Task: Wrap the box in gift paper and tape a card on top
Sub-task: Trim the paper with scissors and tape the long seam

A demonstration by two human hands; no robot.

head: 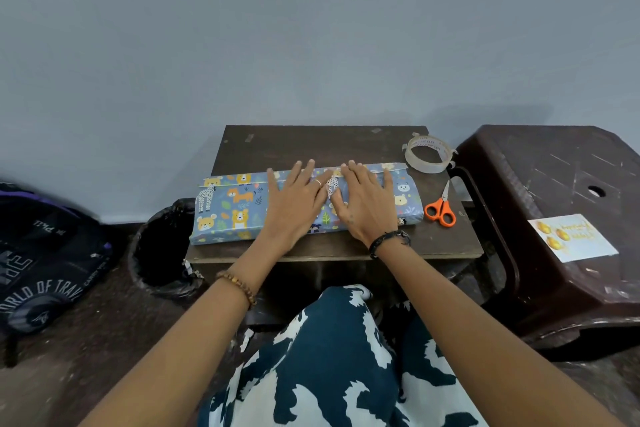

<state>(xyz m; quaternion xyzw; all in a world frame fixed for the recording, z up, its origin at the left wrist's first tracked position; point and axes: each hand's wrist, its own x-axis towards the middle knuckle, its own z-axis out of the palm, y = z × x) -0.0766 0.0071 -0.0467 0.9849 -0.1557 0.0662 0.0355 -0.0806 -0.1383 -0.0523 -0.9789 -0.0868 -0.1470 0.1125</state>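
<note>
A plain grey-blue wall rises behind a small dark brown wooden worktop (pixel 322 144), and on it lies the long flat box wrapped in blue gift paper printed with cartoon animals (pixel 232 208), reaching almost from one side edge to the other. Both hands lie flat on the middle of the box: the left hand (pixel 296 204) and the right hand (pixel 363 204) have straight, spread fingers pressing the paper down along the far top edge, gripping nothing. Right of the box sit a roll of clear tape (pixel 426 153), towards the far corner, and orange-handled scissors (pixel 441 208). Further right of the box, on a dark brown plastic stool (pixel 540 163), lies the white card with gold ornaments (pixel 575 237). Left of the box, below the worktop, stands a bin lined with a black bag (pixel 162 250).

The step looks like smoothing the long seam. The next move probably calls for one hand holding the fold while the other fetches tape; whether the ends are closed cannot be told.
</note>
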